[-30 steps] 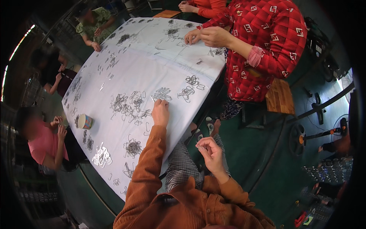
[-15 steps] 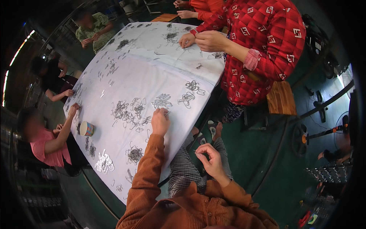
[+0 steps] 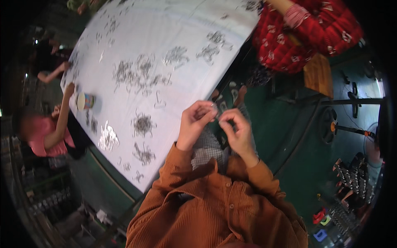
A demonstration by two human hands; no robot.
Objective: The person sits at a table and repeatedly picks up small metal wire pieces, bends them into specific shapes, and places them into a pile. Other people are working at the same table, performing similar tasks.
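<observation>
Holding both hands near each other, you have them above your patterned trousers [image 3: 209,155], at the near edge of the white table [image 3: 186,87]. Your left hand [image 3: 192,125] has its thumb and forefinger pinched on a small piece [image 3: 215,108], which glints but is too blurred to make out in full. Your right hand [image 3: 240,131] curls its thumb and forefinger toward that piece from its four o'clock; whether those fingertips grip it too, I cannot tell.

Taking your hands as the clock's centre, a loose pile of thin grey pieces [image 3: 175,56] lies on the table at eleven o'clock, and two smaller clusters [image 3: 208,53] sit at twelve, just beside each other. A wide dark scatter [image 3: 134,76] spreads at ten. A round tangle [image 3: 143,124] lies at nine, with a bright silvery heap [image 3: 108,138] farther out that way; another tangle [image 3: 144,153] is at eight. Just past nine, a cup [image 3: 85,101] stands near the table's edge, and a co-worker in pink [image 3: 47,142] has an arm raised close to it. A co-worker in red [image 3: 281,53] is between one and two, beside a wooden stool [image 3: 318,76] at two.
</observation>
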